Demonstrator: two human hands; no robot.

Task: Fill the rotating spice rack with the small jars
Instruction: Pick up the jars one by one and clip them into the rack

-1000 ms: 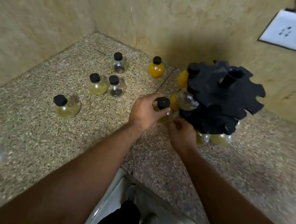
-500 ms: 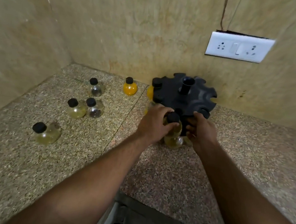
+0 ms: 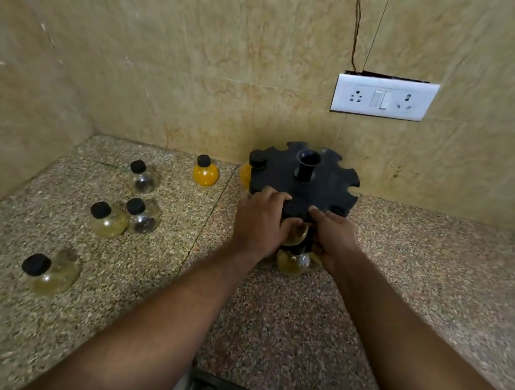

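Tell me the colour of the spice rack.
The spice rack is black; head view shows it best.

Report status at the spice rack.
Left hand grips pale-yellow round glass jar at black notched plastic rack. Right hand holds rack rim. Five black-capped jars loose on speckled stone counter, none blocking.

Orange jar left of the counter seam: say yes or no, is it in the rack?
No, the orange jar stands on the counter, left of the rack, apart from it.

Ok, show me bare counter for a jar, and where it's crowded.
Free: counter right of the spice rack, below the socket plate; near strip between left forearm and nearest loose jar. Crowded: rack front under left hand and right hand; jar cluster.
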